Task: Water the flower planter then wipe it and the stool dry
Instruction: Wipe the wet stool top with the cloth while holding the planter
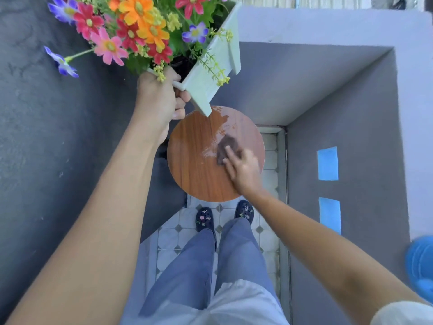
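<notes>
My left hand [159,99] grips the near end of a pale wooden flower planter [218,64] and holds it lifted and tilted above the stool. It is full of orange, red, pink and purple flowers [131,26]. Below it stands a round wooden stool [196,170] with a wet sheen across its far right part. My right hand [243,167] presses a dark brown cloth [226,146] flat on that wet patch, fingers spread over it.
A grey wall [46,137] rises on the left and a grey ledge with two blue tape strips [328,163] on the right. A blue object [421,263] sits at the right edge. My feet in dark clogs [205,219] stand on tiled floor just behind the stool.
</notes>
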Demonstrator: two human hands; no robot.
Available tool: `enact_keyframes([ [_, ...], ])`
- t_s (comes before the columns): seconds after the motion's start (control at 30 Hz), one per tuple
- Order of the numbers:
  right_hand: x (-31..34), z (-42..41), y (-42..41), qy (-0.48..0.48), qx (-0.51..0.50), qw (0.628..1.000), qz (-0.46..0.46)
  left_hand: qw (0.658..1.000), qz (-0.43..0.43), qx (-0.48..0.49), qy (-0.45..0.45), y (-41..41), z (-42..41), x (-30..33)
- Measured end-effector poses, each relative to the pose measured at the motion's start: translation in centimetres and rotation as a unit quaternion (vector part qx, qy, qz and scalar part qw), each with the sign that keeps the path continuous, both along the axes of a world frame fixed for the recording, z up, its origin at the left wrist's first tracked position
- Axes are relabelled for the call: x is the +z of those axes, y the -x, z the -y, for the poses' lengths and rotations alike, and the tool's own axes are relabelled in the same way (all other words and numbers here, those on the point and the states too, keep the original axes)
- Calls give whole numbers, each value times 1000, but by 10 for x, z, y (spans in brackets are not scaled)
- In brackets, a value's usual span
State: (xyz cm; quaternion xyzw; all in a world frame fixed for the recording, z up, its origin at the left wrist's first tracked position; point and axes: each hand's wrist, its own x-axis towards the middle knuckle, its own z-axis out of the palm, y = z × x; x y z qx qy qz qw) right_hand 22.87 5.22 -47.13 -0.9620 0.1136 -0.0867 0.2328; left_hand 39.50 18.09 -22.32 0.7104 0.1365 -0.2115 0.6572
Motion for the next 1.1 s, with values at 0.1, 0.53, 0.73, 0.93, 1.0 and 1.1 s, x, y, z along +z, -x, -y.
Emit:
enact_keyframes([
  [0.1, 4, -52, 11, 16, 201, 979, 12, 1000, 7, 3, 3, -5, 4, 1],
  [0.53, 11, -18, -84, 5, -32, 999, -23, 1000, 22, 13, 16, -24, 15, 6],
  [0.73, 0, -56, -65, 51, 320, 945, 37, 1000, 18, 9, 2, -27, 15, 5],
  [0.93, 0, 20, -123, -1, -175, 984, -11, 1000, 22, 9, 8, -30, 14, 3],
  [1.0, 3, 3, -127, 2, -202, 979, -32, 1000, 19, 15, 10, -31, 16, 3],
  [1.1, 3, -51, -114, 3, 10, 999, -35, 1000, 16, 24, 11, -31, 18, 3],
])
